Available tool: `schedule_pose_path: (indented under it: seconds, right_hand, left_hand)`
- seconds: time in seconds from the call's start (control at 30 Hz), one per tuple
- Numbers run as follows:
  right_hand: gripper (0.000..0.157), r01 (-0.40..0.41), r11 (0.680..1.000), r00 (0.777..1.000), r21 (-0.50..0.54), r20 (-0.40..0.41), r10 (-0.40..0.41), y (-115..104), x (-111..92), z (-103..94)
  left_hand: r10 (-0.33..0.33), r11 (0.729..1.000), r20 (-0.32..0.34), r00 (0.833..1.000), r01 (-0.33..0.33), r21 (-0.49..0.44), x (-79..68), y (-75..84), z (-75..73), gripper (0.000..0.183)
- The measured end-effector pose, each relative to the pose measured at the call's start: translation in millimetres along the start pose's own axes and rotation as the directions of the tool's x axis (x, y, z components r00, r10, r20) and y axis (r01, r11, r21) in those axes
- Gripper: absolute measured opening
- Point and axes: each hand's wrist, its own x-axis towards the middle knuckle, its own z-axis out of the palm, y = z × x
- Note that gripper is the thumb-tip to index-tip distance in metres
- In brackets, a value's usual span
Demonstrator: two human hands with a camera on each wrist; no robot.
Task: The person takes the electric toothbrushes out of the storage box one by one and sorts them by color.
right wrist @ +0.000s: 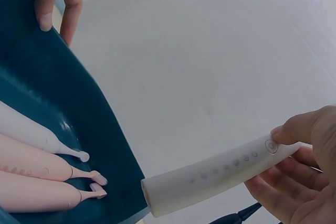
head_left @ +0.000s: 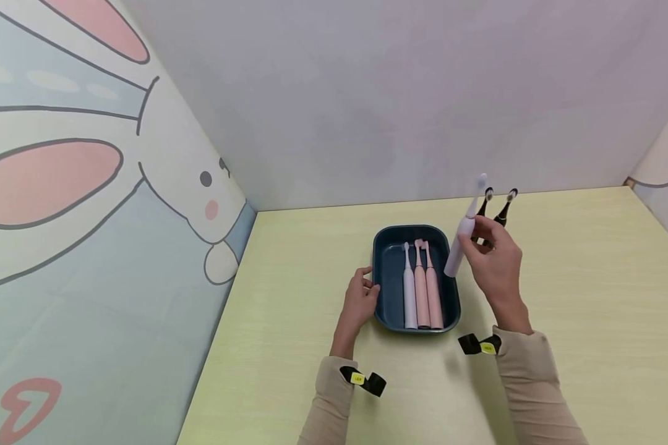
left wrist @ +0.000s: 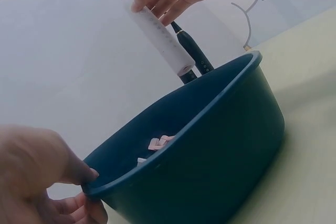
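A dark teal bin (head_left: 388, 296) stands on the table, and inside it lie a white electric toothbrush (head_left: 409, 296) and two pink electric toothbrushes (head_left: 427, 290), side by side with heads toward the far end. My left hand (head_left: 360, 298) grips the bin's left rim, thumb on the inner side in the left wrist view. Above the bin's right edge my right hand (head_left: 495, 256) pinches a second white electric toothbrush (right wrist: 210, 177) by its upper handle, brush head up and tilted. Two black electric toothbrushes (head_left: 502, 216) stand behind the right hand, partly hidden by it.
The pale yellow-green table (head_left: 289, 321) ends at a plain light wall (head_left: 367, 111) behind the bin. On the left rises a wall panel with a cartoon rabbit (head_left: 178, 185). Black straps with small devices (head_left: 367, 380) sit on both wrists.
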Motion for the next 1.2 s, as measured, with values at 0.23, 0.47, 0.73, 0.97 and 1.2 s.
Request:
schedule_pose_path:
  seconds: [0.23, 0.47, 0.73, 0.97, 1.2]
  right_hand:
    - [0.036, 0.011, 1.0, 0.999, -0.008, -0.053, -0.011, 5, 1, -3.4]
    - [0.034, 0.024, 1.0, 0.996, 0.004, -0.088, -0.024, 14, 1, -4.1]
    - [0.034, 0.014, 1.0, 0.994, -0.026, -0.109, -0.016, 32, -2, 0.6]
    - [0.033, 0.002, 1.0, 0.995, -0.017, -0.103, -0.003, 45, -5, 4.3]
    - [0.032, -0.005, 0.999, 0.996, -0.044, -0.093, 0.001, 53, -6, 7.6]
  left_hand:
    - [-0.004, 1.0, -0.006, 1.0, 0.004, 0.005, 0.5, -1.2, 0.3, 0.043]
    - [0.001, 1.0, -0.005, 1.0, -0.001, 0.008, 0.4, -1.7, 0.0, 0.043]
    - [0.008, 1.0, -0.004, 1.0, -0.008, 0.005, 0.0, -1.0, -0.1, 0.043]
    - [0.005, 1.0, -0.003, 1.0, -0.005, 0.005, -0.6, -0.7, 0.2, 0.043]
    - [-0.005, 1.0, 0.0, 1.0, 0.005, 0.0, 0.7, -1.3, -0.1, 0.043]
